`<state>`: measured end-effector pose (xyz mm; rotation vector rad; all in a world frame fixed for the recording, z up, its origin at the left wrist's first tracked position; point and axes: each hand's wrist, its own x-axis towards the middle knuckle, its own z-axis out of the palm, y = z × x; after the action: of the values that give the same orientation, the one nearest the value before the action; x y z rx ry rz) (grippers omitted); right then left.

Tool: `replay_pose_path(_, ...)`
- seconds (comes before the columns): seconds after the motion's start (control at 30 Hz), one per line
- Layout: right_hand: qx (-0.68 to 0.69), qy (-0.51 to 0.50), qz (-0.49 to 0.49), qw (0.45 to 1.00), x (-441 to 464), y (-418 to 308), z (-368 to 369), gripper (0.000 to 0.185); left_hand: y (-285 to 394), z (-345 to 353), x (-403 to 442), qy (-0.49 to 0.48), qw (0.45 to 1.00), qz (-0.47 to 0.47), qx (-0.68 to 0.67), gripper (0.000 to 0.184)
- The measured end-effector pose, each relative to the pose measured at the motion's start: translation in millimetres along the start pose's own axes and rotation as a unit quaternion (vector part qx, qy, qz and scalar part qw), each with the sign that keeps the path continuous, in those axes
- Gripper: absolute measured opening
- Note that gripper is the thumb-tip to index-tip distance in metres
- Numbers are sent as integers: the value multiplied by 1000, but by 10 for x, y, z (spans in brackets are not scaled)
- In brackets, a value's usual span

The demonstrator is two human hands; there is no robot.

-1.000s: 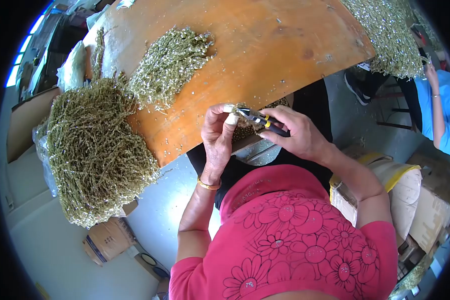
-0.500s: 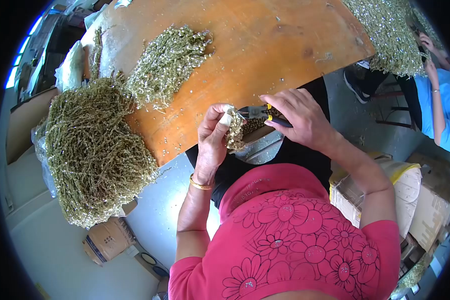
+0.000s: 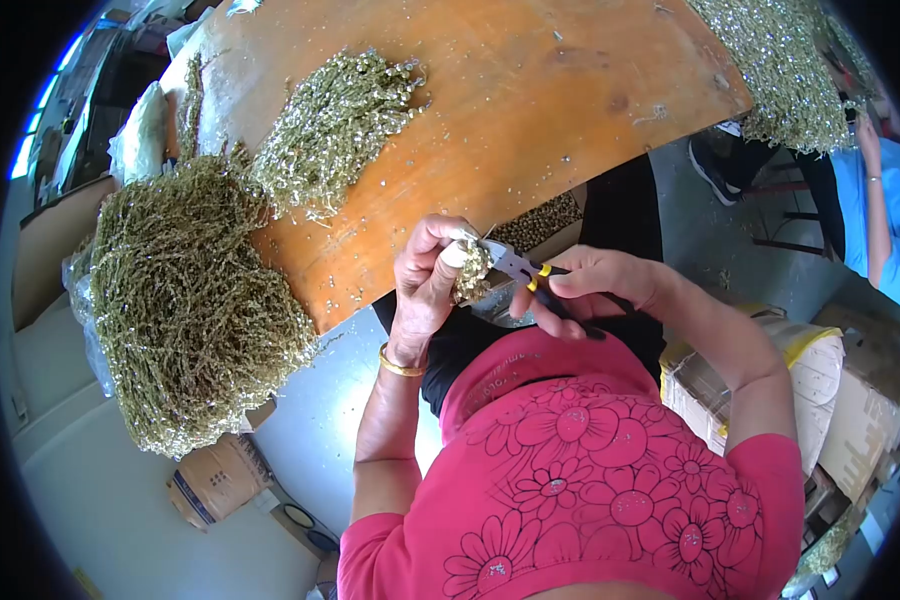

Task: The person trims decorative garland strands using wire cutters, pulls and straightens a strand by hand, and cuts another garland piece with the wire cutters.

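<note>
One gold bunch [image 3: 472, 275] sits just off the near edge of the worktop [image 3: 550, 110], pinched in my left hand [image 3: 428, 280]. My right hand [image 3: 615, 275] grasps the pliers [image 3: 517, 264], their tips at the bunch's top; from here I cannot tell whether they bite. I'd brace the left fingertips clear of those tips. Left wrist upright; right forearm slants in from the side.

Pliers [image 3: 510, 263] look metal (the table [image 3: 550, 100], smooth wood).
</note>
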<state>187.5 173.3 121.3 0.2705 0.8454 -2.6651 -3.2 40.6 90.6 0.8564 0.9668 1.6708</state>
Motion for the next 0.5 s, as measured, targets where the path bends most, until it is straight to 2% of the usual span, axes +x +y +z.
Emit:
replay_pose_path(0.07,132,-98,-27,986,18,70,23,37,33,41,-5,7,1000,16,18,18)
replay_pose_path(0.1,106,-71,-27,991,26,64,16,39,36,51,0,15,999,21,23,18)
replay_pose_path(0.17,-109,62,-56,991,-1,-26,61,38,87,67,30,21,1000,14,18,17)
replay_pose_path(0.2,-215,127,-69,966,-7,-73,79,38,147,72,73,18,1000,3,8,17)
replay_pose_path(0.23,-240,174,-79,952,-4,-74,68,38,185,63,94,16,1000,-9,-1,18)
replay_pose_path(0.27,-336,196,-119,914,4,-67,47,38,199,37,91,12,1000,-23,6,18)
replay_pose_path(0.33,-515,233,-194,801,16,-62,3,39,209,-4,97,5,999,-50,20,20)
replay_pose_path(0.47,-527,315,-163,772,15,-87,30,38,126,29,93,72,996,-44,27,21)
replay_pose_path(0.5,-475,336,-131,803,26,-74,2,34,120,35,93,82,995,-41,33,21)
